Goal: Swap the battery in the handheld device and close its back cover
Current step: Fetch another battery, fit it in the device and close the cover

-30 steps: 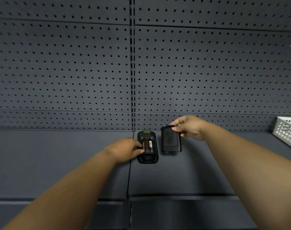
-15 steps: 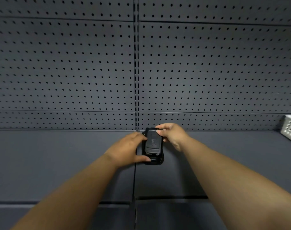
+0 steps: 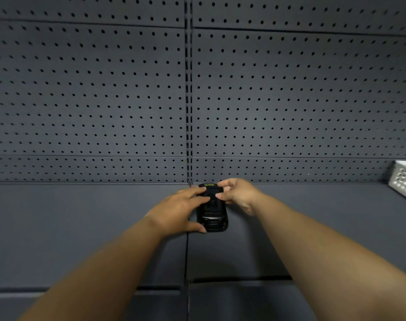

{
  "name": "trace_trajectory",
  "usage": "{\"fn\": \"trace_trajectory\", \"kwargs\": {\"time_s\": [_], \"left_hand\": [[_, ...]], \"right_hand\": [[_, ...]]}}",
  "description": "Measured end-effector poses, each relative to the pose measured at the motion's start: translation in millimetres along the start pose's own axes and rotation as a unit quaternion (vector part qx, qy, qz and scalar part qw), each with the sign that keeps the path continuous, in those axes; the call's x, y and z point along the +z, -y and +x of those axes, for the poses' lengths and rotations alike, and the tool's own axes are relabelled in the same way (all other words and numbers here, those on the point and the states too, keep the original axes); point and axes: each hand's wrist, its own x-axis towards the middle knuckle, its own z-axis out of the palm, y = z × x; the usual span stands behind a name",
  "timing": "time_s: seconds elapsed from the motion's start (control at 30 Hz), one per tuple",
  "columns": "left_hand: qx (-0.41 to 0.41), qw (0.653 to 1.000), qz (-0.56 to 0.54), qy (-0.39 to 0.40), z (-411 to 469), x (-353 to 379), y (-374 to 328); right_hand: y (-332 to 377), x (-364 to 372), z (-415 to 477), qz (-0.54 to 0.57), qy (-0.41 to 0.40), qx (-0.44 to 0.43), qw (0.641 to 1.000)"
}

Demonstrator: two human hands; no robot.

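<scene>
A black handheld device (image 3: 213, 222) lies face down on the dark grey shelf (image 3: 81, 228), close to the pegboard back wall. Its black back cover (image 3: 211, 201) lies on top of it, over the battery bay. My left hand (image 3: 179, 210) grips the device's left side, thumb at its near corner and fingers spread over the cover. My right hand (image 3: 238, 193) holds the cover's far right edge with thumb and fingertips. The battery is hidden under the cover.
A white perforated basket (image 3: 405, 181) stands on the shelf at the far right edge. A grey pegboard wall (image 3: 290, 100) rises right behind the device. A seam (image 3: 187, 256) splits the shelf into two panels just left of the device.
My right hand carried the back cover from the shelf beside the device onto its back. My left hand's fingers moved up over the cover. The battery label is no longer visible.
</scene>
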Motion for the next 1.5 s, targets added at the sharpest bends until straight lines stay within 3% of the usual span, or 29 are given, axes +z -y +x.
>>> {"fn": "trace_trajectory", "kwargs": {"time_s": [0.6,0.8,0.93,1.1,1.23,1.37,1.5], "left_hand": [[0.017,0.997,-0.022,0.077,8.5,0.9,4.4],[0.013,0.994,-0.026,0.103,10.1,3.1,4.4],[0.008,0.994,-0.026,0.106,12.8,2.4,4.3],[0.009,0.994,-0.022,0.111,13.8,1.5,3.7],[0.009,0.994,-0.019,0.110,13.3,1.0,2.9],[0.006,0.993,-0.023,0.112,12.6,1.3,2.6],[0.004,0.994,-0.030,0.109,12.4,1.1,1.7]], "right_hand": [[-10.6,0.9,2.9,-0.070,-0.007,0.009,0.997],[-5.7,-0.2,-0.3,-0.178,-0.001,-0.021,0.984],[-2.2,-1.5,-3.7,-0.268,0.008,-0.050,0.962],[3.6,-4.9,-7.5,-0.449,0.031,-0.066,0.890],[8.0,-3.9,-6.9,-0.513,0.041,-0.067,0.855],[9.8,-1.9,-6.8,-0.531,0.028,-0.071,0.844],[8.7,1.9,-8.2,-0.505,0.013,-0.062,0.861]]}}
